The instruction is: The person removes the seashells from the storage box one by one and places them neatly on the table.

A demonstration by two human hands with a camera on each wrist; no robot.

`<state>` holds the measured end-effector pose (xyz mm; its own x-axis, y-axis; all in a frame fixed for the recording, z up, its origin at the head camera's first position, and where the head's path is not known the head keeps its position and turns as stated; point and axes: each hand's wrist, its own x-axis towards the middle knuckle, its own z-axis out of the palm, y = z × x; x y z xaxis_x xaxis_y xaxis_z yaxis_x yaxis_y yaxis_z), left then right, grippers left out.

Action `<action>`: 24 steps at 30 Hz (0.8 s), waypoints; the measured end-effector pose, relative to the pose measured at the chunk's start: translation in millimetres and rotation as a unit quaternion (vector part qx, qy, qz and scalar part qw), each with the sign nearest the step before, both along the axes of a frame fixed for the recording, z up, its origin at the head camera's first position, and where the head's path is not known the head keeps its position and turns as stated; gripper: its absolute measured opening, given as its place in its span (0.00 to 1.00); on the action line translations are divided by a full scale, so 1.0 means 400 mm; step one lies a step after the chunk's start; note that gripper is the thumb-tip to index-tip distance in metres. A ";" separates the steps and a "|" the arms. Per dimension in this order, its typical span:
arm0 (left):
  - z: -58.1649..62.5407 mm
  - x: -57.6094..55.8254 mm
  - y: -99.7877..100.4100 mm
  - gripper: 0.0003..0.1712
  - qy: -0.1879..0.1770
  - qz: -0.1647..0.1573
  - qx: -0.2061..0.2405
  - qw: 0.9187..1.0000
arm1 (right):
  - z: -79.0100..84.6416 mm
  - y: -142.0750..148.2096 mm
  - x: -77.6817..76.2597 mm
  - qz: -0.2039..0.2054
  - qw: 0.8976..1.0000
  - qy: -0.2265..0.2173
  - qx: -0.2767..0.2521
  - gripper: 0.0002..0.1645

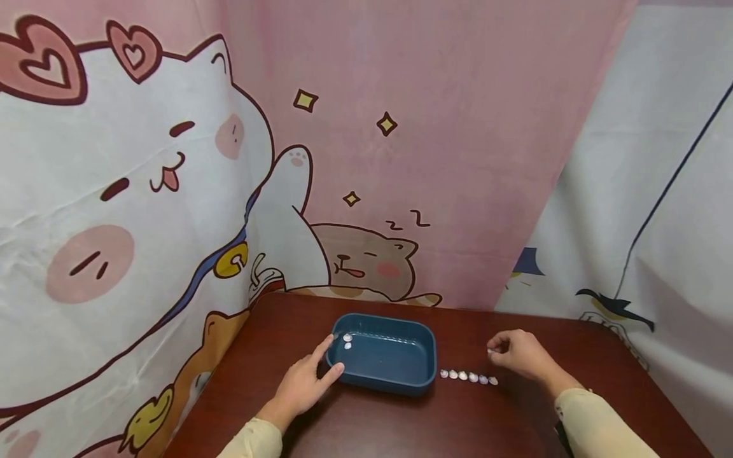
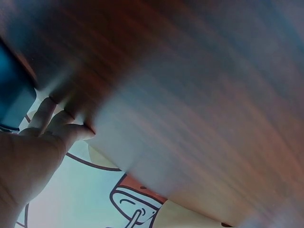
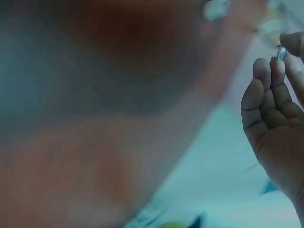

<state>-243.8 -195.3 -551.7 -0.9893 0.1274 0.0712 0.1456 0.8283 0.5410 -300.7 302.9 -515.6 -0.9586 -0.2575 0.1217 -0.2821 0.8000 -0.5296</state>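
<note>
A dark blue rectangular tray [image 1: 380,385] sits on the table, with two small white shells [image 1: 347,341] lying inside near its left wall. My left hand [image 1: 303,380] rests against the tray's left end, thumb over the near left corner; in the left wrist view its fingers [image 2: 45,116] are fairly straight. To the right of the tray, several small whitish-purple shells [image 1: 462,376] form a row. Just above and beyond the row's right end, my right hand [image 1: 522,356] pinches a small shell [image 3: 282,53] between thumb and fingertips. Those fingers partly hide it.
The dark red-brown wooden table [image 1: 458,420] ends at a cloth backdrop [image 1: 458,159] printed with cartoon cats. That cloth stands close behind the table and along its left side. A pale curtain [image 1: 647,191] hangs on the right.
</note>
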 end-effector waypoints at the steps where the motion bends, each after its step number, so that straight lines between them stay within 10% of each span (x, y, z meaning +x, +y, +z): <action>1: 0.000 0.000 0.000 0.45 0.000 0.000 -0.001 1.000 | -0.019 0.030 0.009 0.003 1.000 -0.014 0.002 0.06; 9: -0.003 -0.005 0.004 0.45 0.001 -0.001 -0.004 1.000 | -0.108 0.114 0.040 0.048 0.998 -0.048 -0.012 0.07; 24: -0.001 -0.004 0.002 0.44 -0.001 -0.003 -0.007 1.000 | -0.096 0.111 0.036 0.074 0.992 -0.101 -0.028 0.10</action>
<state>-245.5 -194.3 -552.1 -0.9887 0.1335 0.0679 0.1491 0.8348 0.5300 -286.2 347.3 -553.9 -0.9170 -0.3956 -0.0509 -0.2777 0.7249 -0.6304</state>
